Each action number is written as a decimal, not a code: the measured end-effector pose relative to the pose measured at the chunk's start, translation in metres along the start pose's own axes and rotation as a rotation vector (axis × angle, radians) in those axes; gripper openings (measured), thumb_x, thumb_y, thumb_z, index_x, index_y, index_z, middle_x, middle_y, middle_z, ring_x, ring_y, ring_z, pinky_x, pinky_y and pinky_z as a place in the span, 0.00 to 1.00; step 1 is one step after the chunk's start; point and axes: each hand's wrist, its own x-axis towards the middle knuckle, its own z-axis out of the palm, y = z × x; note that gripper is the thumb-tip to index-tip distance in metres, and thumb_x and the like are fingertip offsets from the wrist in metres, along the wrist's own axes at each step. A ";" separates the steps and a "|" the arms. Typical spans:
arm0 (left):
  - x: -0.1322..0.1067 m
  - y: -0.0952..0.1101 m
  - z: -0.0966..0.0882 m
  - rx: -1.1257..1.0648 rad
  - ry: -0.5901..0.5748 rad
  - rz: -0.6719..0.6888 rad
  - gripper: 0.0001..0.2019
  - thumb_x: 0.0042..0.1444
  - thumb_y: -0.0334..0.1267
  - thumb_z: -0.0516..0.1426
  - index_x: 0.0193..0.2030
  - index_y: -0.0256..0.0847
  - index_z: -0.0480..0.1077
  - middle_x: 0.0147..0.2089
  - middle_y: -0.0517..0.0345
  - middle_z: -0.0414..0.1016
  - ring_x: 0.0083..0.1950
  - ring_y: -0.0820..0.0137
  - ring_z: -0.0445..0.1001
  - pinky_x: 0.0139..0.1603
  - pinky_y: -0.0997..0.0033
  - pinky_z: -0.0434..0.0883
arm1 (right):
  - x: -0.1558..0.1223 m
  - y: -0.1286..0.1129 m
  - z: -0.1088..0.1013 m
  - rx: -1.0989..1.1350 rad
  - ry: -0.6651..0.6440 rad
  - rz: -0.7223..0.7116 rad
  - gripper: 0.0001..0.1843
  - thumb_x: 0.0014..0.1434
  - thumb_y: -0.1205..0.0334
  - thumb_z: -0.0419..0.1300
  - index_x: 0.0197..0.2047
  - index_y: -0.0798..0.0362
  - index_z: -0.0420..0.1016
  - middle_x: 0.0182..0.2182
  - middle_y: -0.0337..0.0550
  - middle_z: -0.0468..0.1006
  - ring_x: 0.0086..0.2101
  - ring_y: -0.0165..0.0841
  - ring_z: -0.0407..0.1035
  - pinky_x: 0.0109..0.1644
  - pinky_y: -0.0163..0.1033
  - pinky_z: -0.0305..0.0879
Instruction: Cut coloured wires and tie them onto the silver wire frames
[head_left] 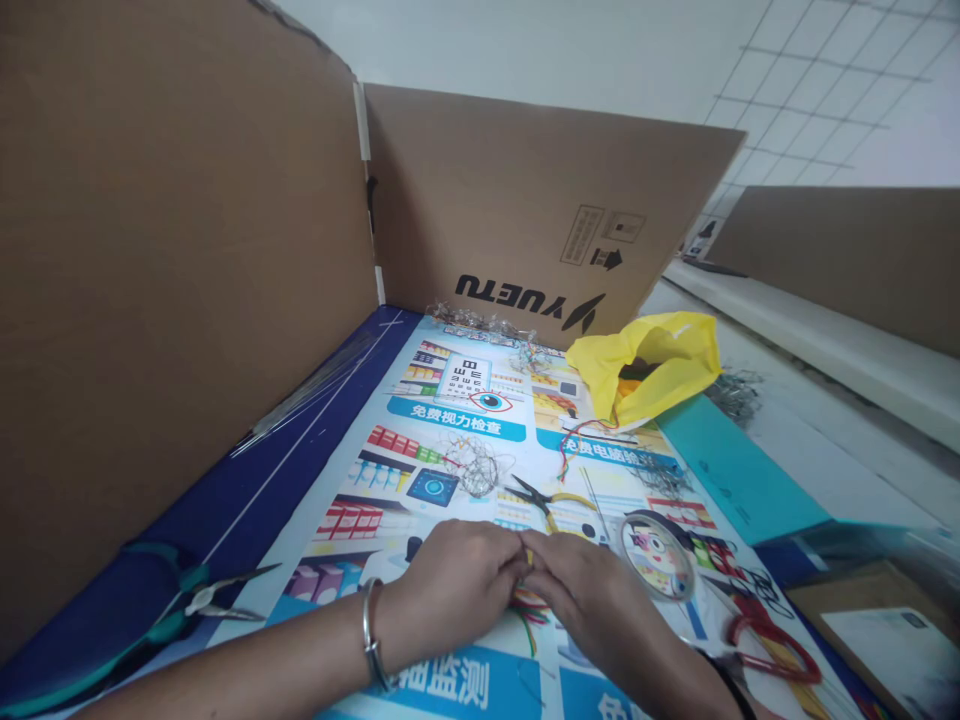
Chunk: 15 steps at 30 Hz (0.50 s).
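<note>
- Two hands, left (469, 580) and right (592, 590), both closed, fingertips meeting, gripping one bundle of thin red, yellow and green wires (534, 625); its loose strands come out below them, low in the middle of the bench. Which strand each pinches is hidden.
- Two pairs of pliers: yellow-handled with dark jaws (553, 502), just beyond the hands; teal-handled with metal jaws (201, 598), left of the left forearm.
- One clear, round tape roll (628, 530), right of the hands.
- One pair of red-handled scissors (795, 672), near the right forearm.
- One yellow bag (664, 390), open, farther off; red, green and yellow strands trail beside it.
- Several silver wire tangles, one (474, 468) beyond the left hand.
- Two brown cardboard panels, left (187, 250) and back (517, 190), wall in the bench.
- One printed blue-and-white sheet (480, 418) under most things.
</note>
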 end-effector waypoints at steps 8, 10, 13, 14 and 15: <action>0.016 -0.025 -0.055 -0.071 0.221 -0.113 0.13 0.59 0.40 0.49 0.27 0.40 0.70 0.28 0.59 0.74 0.30 0.71 0.70 0.31 0.73 0.62 | 0.037 0.026 -0.022 0.084 0.096 0.062 0.11 0.59 0.66 0.51 0.34 0.51 0.75 0.33 0.42 0.78 0.35 0.35 0.71 0.40 0.36 0.62; 0.022 -0.045 -0.067 -0.068 0.324 -0.184 0.10 0.58 0.39 0.50 0.31 0.42 0.70 0.30 0.61 0.74 0.31 0.71 0.70 0.32 0.74 0.62 | 0.053 0.036 -0.028 0.234 0.130 0.182 0.08 0.56 0.63 0.55 0.31 0.51 0.75 0.29 0.38 0.78 0.31 0.32 0.71 0.35 0.34 0.62; 0.028 -0.074 -0.069 -0.070 0.275 -0.259 0.08 0.55 0.40 0.52 0.32 0.42 0.70 0.31 0.60 0.75 0.32 0.70 0.70 0.31 0.74 0.62 | 0.081 0.050 -0.028 0.476 0.119 0.311 0.07 0.52 0.61 0.58 0.26 0.53 0.73 0.21 0.36 0.74 0.24 0.29 0.67 0.26 0.32 0.58; 0.030 -0.081 -0.066 -0.082 0.251 -0.278 0.08 0.54 0.40 0.52 0.32 0.42 0.70 0.31 0.60 0.75 0.32 0.70 0.70 0.30 0.75 0.61 | 0.090 0.054 -0.026 0.545 0.104 0.344 0.06 0.50 0.61 0.59 0.25 0.54 0.73 0.20 0.36 0.73 0.22 0.28 0.66 0.25 0.31 0.57; 0.031 -0.086 -0.063 -0.091 0.233 -0.295 0.08 0.54 0.41 0.52 0.31 0.42 0.70 0.29 0.61 0.74 0.30 0.70 0.70 0.28 0.75 0.61 | 0.098 0.058 -0.023 0.609 0.078 0.378 0.07 0.49 0.60 0.59 0.25 0.54 0.72 0.18 0.36 0.71 0.21 0.27 0.64 0.23 0.31 0.56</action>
